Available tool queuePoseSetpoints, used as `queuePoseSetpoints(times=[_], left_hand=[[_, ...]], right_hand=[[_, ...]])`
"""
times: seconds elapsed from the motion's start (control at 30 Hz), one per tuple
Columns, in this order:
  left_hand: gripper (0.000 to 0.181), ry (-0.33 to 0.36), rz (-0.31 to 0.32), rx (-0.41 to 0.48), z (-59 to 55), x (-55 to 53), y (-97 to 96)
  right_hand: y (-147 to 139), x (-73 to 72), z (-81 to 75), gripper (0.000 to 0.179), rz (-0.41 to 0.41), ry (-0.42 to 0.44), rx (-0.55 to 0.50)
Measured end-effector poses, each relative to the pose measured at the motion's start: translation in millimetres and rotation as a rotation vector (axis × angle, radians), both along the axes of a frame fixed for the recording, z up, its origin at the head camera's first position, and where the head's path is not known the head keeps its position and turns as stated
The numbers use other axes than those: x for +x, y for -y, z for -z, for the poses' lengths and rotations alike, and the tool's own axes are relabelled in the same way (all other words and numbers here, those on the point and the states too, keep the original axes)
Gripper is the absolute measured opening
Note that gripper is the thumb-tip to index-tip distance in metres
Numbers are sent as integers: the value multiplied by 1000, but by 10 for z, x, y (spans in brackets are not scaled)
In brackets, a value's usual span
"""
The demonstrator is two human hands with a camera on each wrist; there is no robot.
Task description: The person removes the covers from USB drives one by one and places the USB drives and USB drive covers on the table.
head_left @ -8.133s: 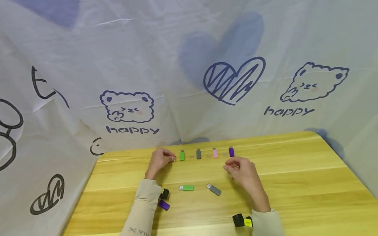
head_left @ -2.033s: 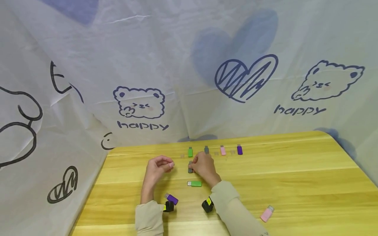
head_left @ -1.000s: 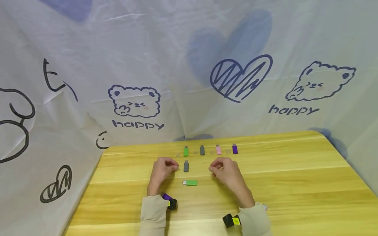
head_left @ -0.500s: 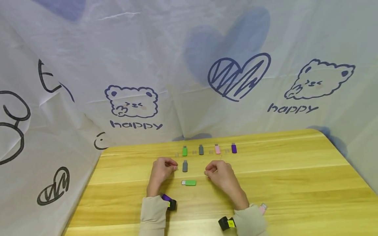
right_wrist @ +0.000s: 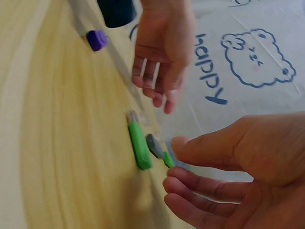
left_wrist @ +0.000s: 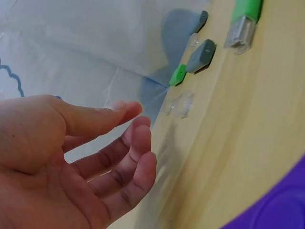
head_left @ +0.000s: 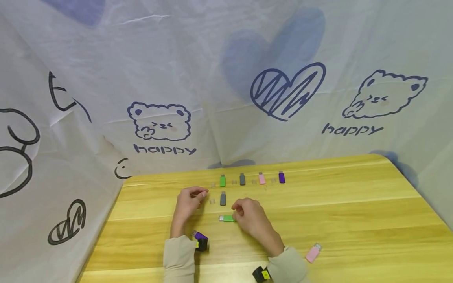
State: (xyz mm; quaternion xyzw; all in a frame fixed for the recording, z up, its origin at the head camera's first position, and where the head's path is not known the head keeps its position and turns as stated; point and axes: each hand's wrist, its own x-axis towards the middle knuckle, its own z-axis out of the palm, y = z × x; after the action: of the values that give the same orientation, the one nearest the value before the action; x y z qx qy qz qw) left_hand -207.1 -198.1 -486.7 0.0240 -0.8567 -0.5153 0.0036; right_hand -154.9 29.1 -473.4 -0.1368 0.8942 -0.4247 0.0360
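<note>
My left hand (head_left: 189, 202) hovers left of a small clear cap (head_left: 212, 201), fingers relaxed and apart with nothing between them. Just right of that cap lies an uncapped grey USB stick (head_left: 223, 199), plug pointing away. Nearer me is a green USB stick (head_left: 226, 218); its plug end wears a clear cap (left_wrist: 239, 36). My right hand (head_left: 253, 216) is at the green stick's right end, covering part of it in the head view. In the right wrist view, thumb and fingers stand apart, not closed round the green stick (right_wrist: 139, 145).
A back row holds green (head_left: 222, 181), grey (head_left: 242, 179), pink (head_left: 262, 178) and purple USB sticks (head_left: 281, 177), each with a clear cap at its left. A purple stick (head_left: 201, 235) lies by my left wrist, a pink one (head_left: 313, 253) right of my right sleeve.
The grey stick went from slanted near the front to straight below the row. My left hand has let go of its clear cap and drawn left; my right hand has moved to the green stick.
</note>
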Motion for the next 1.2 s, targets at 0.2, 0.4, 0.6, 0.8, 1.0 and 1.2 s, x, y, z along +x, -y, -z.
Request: queuePoseSetpoints(times=[0.2,0.4,0.6,0.8,1.0,1.2], left_hand=[[15,-17,-2,47,-14,-9,46],[15,-15,-11,63,-23,4,49],[18,-11,-17,92,-36,22,46],[18,-18,-18,95,-81,40,53],[17,-37,-8,87,-120,51,30],[17,-33,-3,100,-143,61,-10]], right_hand=[[125,-7,37,21,-52,-36,80],[216,-32,63,23,-99,-55,134],[271,-50,77,19,-112,-112,180],[308,-72,74,12,-118,-132,220],[303,-85,63,19,-122,-95,206],[258,-99,41,20,-108,-50,136]])
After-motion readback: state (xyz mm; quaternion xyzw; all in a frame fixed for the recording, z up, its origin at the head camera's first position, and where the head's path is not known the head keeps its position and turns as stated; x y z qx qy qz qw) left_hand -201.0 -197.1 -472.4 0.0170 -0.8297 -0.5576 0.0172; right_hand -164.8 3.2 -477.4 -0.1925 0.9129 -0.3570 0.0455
